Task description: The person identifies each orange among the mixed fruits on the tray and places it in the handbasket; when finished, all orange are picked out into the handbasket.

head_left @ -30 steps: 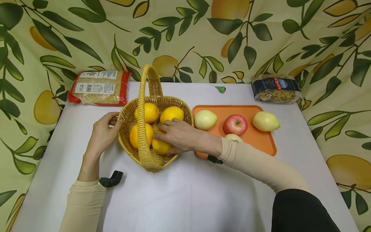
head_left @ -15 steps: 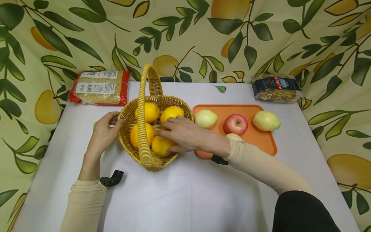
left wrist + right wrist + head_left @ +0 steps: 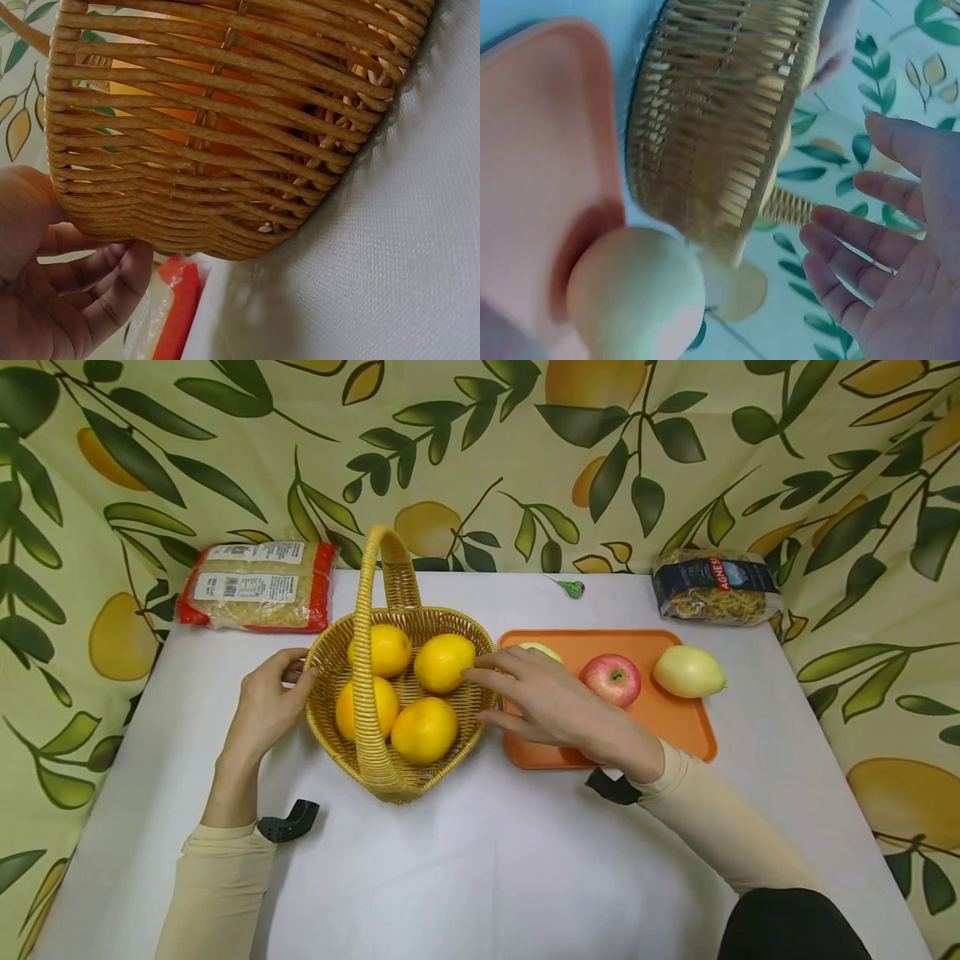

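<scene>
The wicker basket (image 3: 322, 714) with a tall arched handle stands left of centre, holding several yellow-orange fruits (image 3: 424, 731) that look like oranges or lemons. My left hand (image 3: 272, 697) holds the basket's left rim, its fingertips curled at the edge; in the left wrist view the fingers (image 3: 112, 292) lie against the woven side. My right hand (image 3: 558, 702) hovers over the tray's left part, fingers loosely spread and holding nothing, fingertips close to the basket's right rim. Under it, a pale yellow-green fruit (image 3: 542, 652) is mostly hidden.
An orange tray (image 3: 667, 735) carries a red apple (image 3: 611, 680) and a pale yellow-green fruit (image 3: 688, 672) overlapping its right edge. Along the back are a red-edged bag (image 3: 255, 589), a small green wrapped item (image 3: 572, 588) and an Agnesi pasta bag (image 3: 716, 589).
My right hand has let go of the front-right yellow fruit in the basket and moved out rightward over the tray. The left hand stays at the basket rim.
</scene>
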